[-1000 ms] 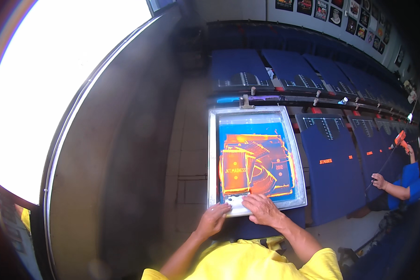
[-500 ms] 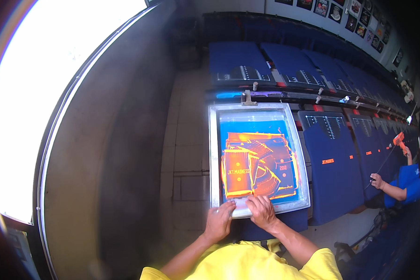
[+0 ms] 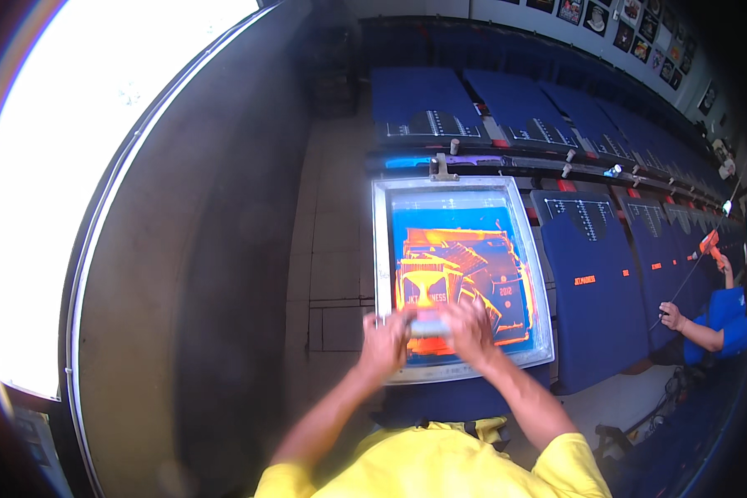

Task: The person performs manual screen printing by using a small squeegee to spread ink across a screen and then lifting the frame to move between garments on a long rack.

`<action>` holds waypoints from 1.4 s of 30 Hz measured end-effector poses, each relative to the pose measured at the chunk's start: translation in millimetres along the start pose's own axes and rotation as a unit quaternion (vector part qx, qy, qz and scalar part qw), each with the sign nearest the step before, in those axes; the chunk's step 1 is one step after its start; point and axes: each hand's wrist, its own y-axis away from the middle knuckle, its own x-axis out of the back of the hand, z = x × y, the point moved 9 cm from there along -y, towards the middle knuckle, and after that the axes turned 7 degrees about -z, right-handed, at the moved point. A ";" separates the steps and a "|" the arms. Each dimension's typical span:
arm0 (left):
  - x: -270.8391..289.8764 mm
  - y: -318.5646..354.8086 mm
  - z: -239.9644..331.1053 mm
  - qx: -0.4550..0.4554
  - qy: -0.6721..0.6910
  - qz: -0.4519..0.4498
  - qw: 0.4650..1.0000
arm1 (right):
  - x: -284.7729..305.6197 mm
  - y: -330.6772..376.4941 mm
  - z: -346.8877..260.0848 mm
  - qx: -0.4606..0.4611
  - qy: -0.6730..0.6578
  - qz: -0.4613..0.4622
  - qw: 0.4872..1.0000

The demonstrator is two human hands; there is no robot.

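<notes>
A silk-screen frame (image 3: 540, 286) with a pale metal rim lies in front of me, its blue mesh (image 3: 490, 214) smeared with bright orange ink (image 3: 427, 282). Both my hands grip a short, light-coloured squeegee (image 3: 429, 326) over the lower left part of the mesh. My left hand (image 3: 384, 344) holds its left end, near the frame's left rim. At the other end, my right hand (image 3: 471, 334) has its fingers wrapped round it. The squeegee's lower edge is blurred and partly hidden by my fingers. Dark blue fabric (image 3: 448, 401) shows under the frame's near side.
A clamp (image 3: 442, 168) stands at the frame's far rim. Navy shirts (image 3: 598, 324) on printing boards line up to the right, and more boards (image 3: 427, 95) stand across the rail. At far right, a co-worker's hand (image 3: 672, 316) holds a cord below an orange heat gun (image 3: 709, 243).
Both my hands have moved the squeegee from the frame's near rim farther over the mesh. Orange ink now covers part of the lettering at left.
</notes>
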 end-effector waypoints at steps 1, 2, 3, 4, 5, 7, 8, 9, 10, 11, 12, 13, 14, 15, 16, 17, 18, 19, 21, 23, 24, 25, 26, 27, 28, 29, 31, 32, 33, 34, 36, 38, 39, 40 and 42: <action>-0.6 23.7 11.3 0.002 0.010 0.002 1.000 | 2.0 18.1 -14.8 -0.010 -0.016 -0.030 0.999; -7.3 41.4 18.6 0.030 0.021 -0.035 0.999 | 4.0 31.5 -26.2 -0.008 -0.020 -0.055 0.998; -17.3 58.5 20.8 0.037 0.024 -0.041 0.998 | 1.4 44.0 -35.1 -0.007 -0.026 -0.053 0.998; -28.5 70.7 21.4 0.026 0.011 -0.045 0.999 | -2.6 55.3 -38.0 -0.001 -0.020 -0.032 0.999; -32.2 67.9 18.8 0.023 0.012 -0.044 0.999 | -8.5 55.4 -31.7 -0.006 -0.017 -0.030 0.999; -38.6 61.6 11.6 0.021 0.015 -0.041 0.999 | -20.3 56.0 -22.1 -0.016 -0.014 -0.028 0.999; -42.3 48.2 1.0 0.028 0.002 -0.050 0.998 | -16.5 40.6 -16.2 -0.015 -0.007 -0.038 0.999; -42.8 34.6 -9.7 0.012 -0.001 -0.012 1.000 | -28.0 30.2 -0.4 -0.022 0.008 -0.030 0.999; -40.7 16.9 -16.5 0.008 -0.001 -0.006 1.000 | -31.6 16.1 13.2 -0.005 0.009 -0.005 1.000; -38.9 0.5 -28.1 0.005 -0.009 0.003 1.000 | -27.6 -3.7 21.2 0.003 -0.011 0.002 1.000; -38.8 -16.5 -42.0 0.017 -0.002 -0.007 1.000 | -19.4 -23.4 26.5 0.002 -0.013 0.008 1.000; -33.5 -40.0 -42.7 0.012 -0.002 -0.016 1.000 | -23.9 -34.2 47.7 -0.010 -0.007 0.024 1.000; -29.3 -54.9 -53.2 0.042 0.018 -0.016 0.999 | -25.9 -48.6 57.2 -0.028 0.018 0.012 0.999; -25.3 -66.6 -55.8 0.052 0.019 -0.023 0.998 | -22.5 -57.5 62.9 -0.031 0.013 0.011 0.999; -20.6 -76.2 -57.0 0.061 0.020 -0.031 0.997 | -18.1 -64.7 67.4 -0.033 0.008 0.011 0.999; -17.1 -81.3 -60.5 0.075 0.022 -0.039 0.996 | -14.5 -72.2 66.9 -0.034 -0.001 0.008 0.999; -11.7 -76.8 -54.2 0.058 0.030 -0.024 0.998 | -10.8 -70.2 61.9 -0.031 0.024 -0.005 0.999; -5.7 -68.6 -46.6 0.043 0.023 -0.011 0.999 | -2.1 -64.5 53.5 -0.021 0.020 0.014 0.999; 0.7 -44.9 -26.4 0.015 0.017 0.009 1.000 | 16.5 -42.9 30.3 -0.010 0.012 0.044 0.999; 6.6 -12.2 -1.5 -0.001 -0.005 0.025 1.000 | 23.2 -15.4 1.2 0.005 0.032 0.021 0.999; 8.4 7.2 10.3 -0.006 -0.017 0.034 0.999 | 23.0 0.7 -10.7 0.008 0.019 0.024 0.999; 2.6 22.8 18.4 -0.004 -0.017 0.011 1.000 | 19.8 18.4 -18.3 0.000 0.034 0.015 0.999; -3.9 38.3 23.8 -0.001 -0.019 -0.009 1.000 | 15.3 33.8 -25.5 -0.001 0.014 0.002 1.000; -13.5 51.5 26.5 -0.003 -0.016 -0.020 1.000 | 7.2 50.3 -29.0 -0.005 0.012 -0.016 1.000; -24.8 64.4 28.4 -0.006 -0.014 -0.031 0.999 | -0.5 64.6 -31.9 -0.008 0.010 -0.035 0.999; -35.6 76.0 30.3 -0.009 -0.011 -0.044 0.999 | -5.4 75.1 -36.4 -0.010 0.006 -0.050 0.999; -48.1 94.5 30.6 -0.003 -0.015 -0.036 0.999 | -12.3 91.7 -42.7 -0.011 -0.002 -0.079 0.997; -53.9 101.0 31.0 -0.003 -0.017 -0.033 0.999 | -15.0 98.8 -43.9 -0.007 -0.004 -0.086 0.996; -59.2 107.4 30.6 -0.001 -0.023 -0.033 0.999 | -18.3 103.4 -45.1 0.000 -0.006 -0.090 0.996; -64.4 113.1 29.9 0.000 -0.028 -0.033 0.999 | -21.1 108.0 -46.1 0.006 -0.008 -0.096 0.995; -68.9 118.0 30.5 0.008 -0.025 -0.028 0.999 | -23.0 112.2 -48.9 0.016 0.001 -0.105 0.994; -64.6 116.0 33.4 0.005 0.011 -0.025 1.000 | -21.6 115.0 -49.5 0.018 -0.009 -0.108 0.994; -59.6 113.2 35.3 0.003 0.030 -0.022 0.999 | -15.4 114.2 -39.1 -0.004 -0.025 -0.092 0.995; -55.3 111.7 29.4 0.018 0.090 -0.016 0.996 | -8.4 115.3 -25.7 -0.026 -0.042 -0.076 0.996; -42.3 110.1 7.2 0.063 0.173 0.086 0.979 | 14.0 121.5 11.4 -0.086 -0.110 -0.028 0.990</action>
